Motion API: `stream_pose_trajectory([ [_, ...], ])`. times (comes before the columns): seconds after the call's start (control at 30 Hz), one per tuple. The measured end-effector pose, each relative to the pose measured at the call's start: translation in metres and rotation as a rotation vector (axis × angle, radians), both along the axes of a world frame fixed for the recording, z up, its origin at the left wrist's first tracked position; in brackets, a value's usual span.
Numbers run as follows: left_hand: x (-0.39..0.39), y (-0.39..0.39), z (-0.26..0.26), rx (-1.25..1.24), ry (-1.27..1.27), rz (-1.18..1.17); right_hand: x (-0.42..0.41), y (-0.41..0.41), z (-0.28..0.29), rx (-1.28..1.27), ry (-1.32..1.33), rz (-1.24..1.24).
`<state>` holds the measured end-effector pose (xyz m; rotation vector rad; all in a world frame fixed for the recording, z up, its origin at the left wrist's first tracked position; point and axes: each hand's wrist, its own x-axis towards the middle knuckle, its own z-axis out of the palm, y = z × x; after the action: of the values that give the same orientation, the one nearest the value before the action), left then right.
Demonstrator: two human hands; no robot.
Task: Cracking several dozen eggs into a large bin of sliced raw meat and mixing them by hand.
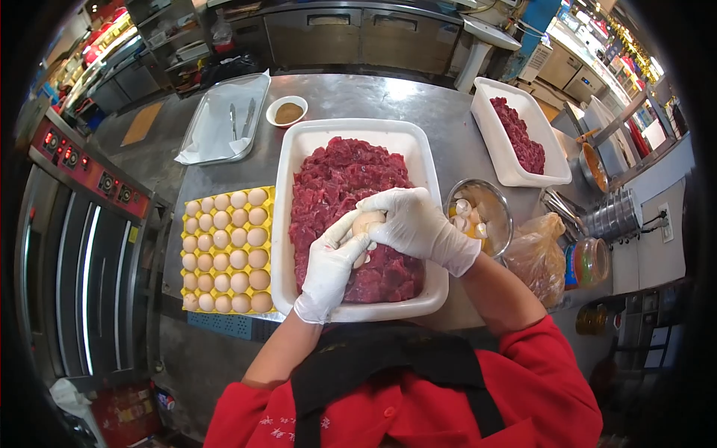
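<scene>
Both of my hands wear white gloves. Above the white plastic tub [438,280], my left hand [331,269] and my right hand [417,224] hold one light-brown egg [367,223] between their fingers. The fingers cover part of it, so I cannot tell whether its shell is cracked. Chunks of raw red meat [347,173] fill much of the tub. To the left, a yellow egg tray [273,224] bears rows of brown eggs [222,239]. Right of the tub, a steel bowl [497,193] contains broken eggshells [463,208] and some yellow yolk.
Beyond the egg tray lie a paper-lined tray [210,120] with metal tongs [248,117] and a small bowl of brown powder [288,113]. At right stand a second meat tub [507,154], a plastic bag [538,257] and a jar [588,263]. An oven [84,252] is at far left.
</scene>
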<state>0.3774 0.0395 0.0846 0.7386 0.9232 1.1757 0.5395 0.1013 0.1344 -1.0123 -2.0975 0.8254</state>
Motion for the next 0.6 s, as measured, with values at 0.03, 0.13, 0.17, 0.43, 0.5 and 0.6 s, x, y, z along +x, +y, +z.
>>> stream_pose_trajectory([
  [0.03, 0.001, 0.002, -0.002, 0.005, -0.026, -0.003, 0.002, 0.001, -0.001, -0.001, 0.000, -0.004],
  [0.13, -0.001, 0.003, -0.005, -0.015, -0.114, -0.015, 0.005, 0.010, 0.002, -0.217, -0.002, -0.013],
  [0.17, -0.002, 0.004, -0.006, -0.038, -0.179, -0.029, 0.006, 0.013, 0.005, -0.348, 0.047, 0.009],
  [0.43, -0.015, 0.003, -0.010, -0.059, -0.538, -0.106, 0.015, 0.011, 0.052, -0.446, 0.499, -0.050],
  [0.5, -0.015, 0.002, -0.007, -0.076, -0.563, -0.106, 0.018, 0.016, 0.042, 0.053, 0.479, -0.226],
  [0.6, -0.017, 0.001, -0.005, -0.126, -0.623, -0.087, 0.023, 0.015, 0.023, 0.527, 0.136, -0.356],
])
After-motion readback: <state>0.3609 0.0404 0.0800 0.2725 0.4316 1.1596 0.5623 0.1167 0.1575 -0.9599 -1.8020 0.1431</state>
